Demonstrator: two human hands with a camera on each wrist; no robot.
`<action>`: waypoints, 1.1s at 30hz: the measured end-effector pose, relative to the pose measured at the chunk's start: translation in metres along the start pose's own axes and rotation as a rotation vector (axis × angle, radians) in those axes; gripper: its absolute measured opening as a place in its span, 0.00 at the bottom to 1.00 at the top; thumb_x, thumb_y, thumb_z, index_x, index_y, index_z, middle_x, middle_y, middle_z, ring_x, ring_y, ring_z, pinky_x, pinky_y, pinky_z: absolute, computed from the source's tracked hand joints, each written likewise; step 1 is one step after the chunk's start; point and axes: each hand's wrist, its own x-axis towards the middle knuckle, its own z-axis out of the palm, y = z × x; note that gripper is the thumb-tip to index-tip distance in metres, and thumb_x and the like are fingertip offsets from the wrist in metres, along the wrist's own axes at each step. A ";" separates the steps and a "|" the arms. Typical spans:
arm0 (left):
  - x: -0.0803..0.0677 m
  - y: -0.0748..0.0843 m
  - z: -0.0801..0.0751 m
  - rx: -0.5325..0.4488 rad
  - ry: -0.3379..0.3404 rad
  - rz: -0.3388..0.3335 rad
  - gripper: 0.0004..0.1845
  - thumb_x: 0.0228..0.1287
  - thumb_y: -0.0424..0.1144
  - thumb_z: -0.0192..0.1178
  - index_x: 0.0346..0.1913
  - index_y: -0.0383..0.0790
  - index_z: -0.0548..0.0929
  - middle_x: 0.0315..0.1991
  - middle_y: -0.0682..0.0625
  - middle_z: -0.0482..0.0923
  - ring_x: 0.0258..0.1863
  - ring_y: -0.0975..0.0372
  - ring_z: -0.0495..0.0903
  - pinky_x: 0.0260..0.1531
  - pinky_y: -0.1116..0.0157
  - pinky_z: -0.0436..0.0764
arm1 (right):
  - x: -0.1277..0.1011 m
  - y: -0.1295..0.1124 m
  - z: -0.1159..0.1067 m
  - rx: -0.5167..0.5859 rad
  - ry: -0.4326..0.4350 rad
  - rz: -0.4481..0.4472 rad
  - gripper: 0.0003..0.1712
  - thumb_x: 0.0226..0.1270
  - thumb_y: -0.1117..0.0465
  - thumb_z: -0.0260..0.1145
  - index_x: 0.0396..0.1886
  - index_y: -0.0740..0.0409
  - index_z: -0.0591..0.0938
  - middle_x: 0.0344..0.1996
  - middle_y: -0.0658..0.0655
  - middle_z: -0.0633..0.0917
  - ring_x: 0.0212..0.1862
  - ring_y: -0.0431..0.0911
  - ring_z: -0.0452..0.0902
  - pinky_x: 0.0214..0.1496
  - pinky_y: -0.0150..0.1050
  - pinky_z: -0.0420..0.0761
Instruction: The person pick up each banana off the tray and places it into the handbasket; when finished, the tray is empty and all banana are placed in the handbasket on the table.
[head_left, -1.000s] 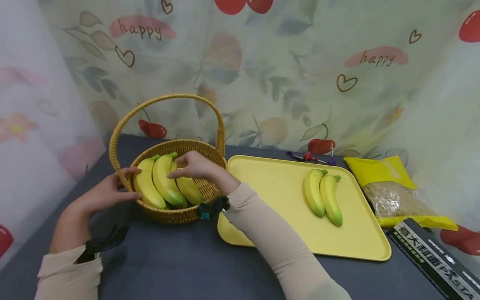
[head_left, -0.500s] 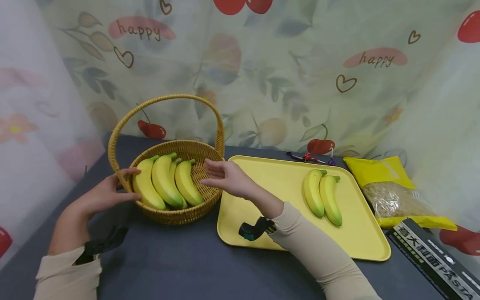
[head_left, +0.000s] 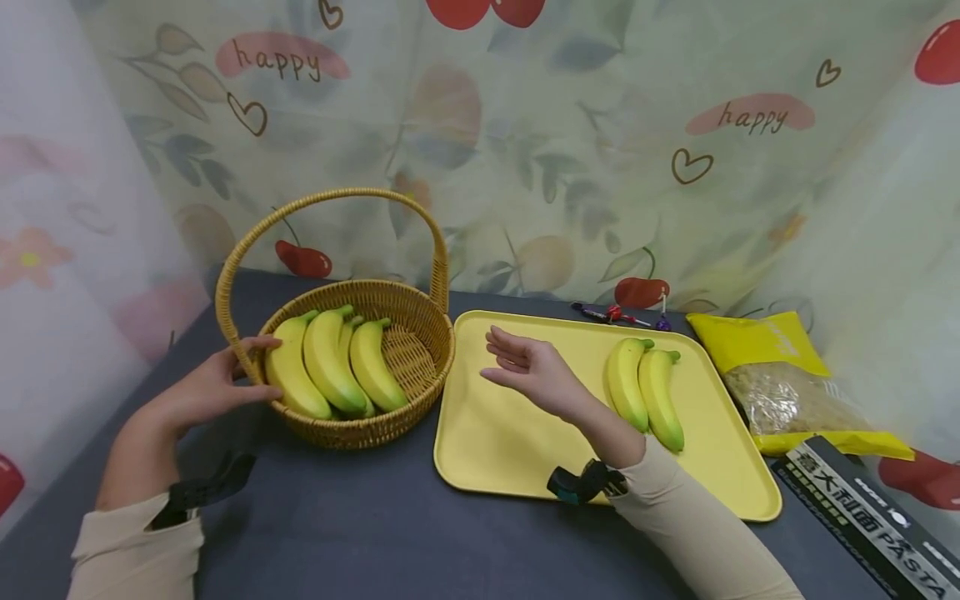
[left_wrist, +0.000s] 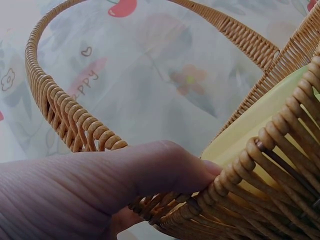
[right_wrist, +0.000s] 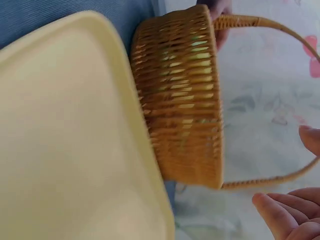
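A wicker basket [head_left: 431, 367] with a tall arched handle holds several yellow-green bananas [head_left: 326, 358], lying side by side toward its left. My left hand [head_left: 202, 390] grips the basket's left rim beside the handle's base; the left wrist view shows the thumb [left_wrist: 150, 170] pressed against the woven edge. Over the left half of a yellow tray [head_left: 480, 450], my right hand [head_left: 536, 375] hovers with fingers extended and nothing in it. Two more bananas lie together on the tray, a left one [head_left: 626, 383] and a right one [head_left: 661, 400].
Right of the tray lie a yellow clear-windowed bag [head_left: 780, 392] and a black pasta box [head_left: 862, 517]. Wrapped lollipops [head_left: 615, 315] sit behind the tray's back edge. A patterned curtain [head_left: 525, 167] hangs behind the dark tabletop [head_left: 360, 533].
My right hand has withdrawn from the bananas in the basket and moved right, over the tray. The left hand stays on the basket rim.
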 end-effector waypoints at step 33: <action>0.001 -0.002 0.001 0.020 0.004 0.009 0.38 0.63 0.44 0.59 0.70 0.34 0.54 0.68 0.29 0.52 0.62 0.37 0.60 0.49 0.50 0.70 | -0.072 0.064 -0.083 0.091 0.405 0.188 0.42 0.65 0.51 0.61 0.72 0.61 0.54 0.70 0.61 0.60 0.70 0.52 0.57 0.53 0.22 0.71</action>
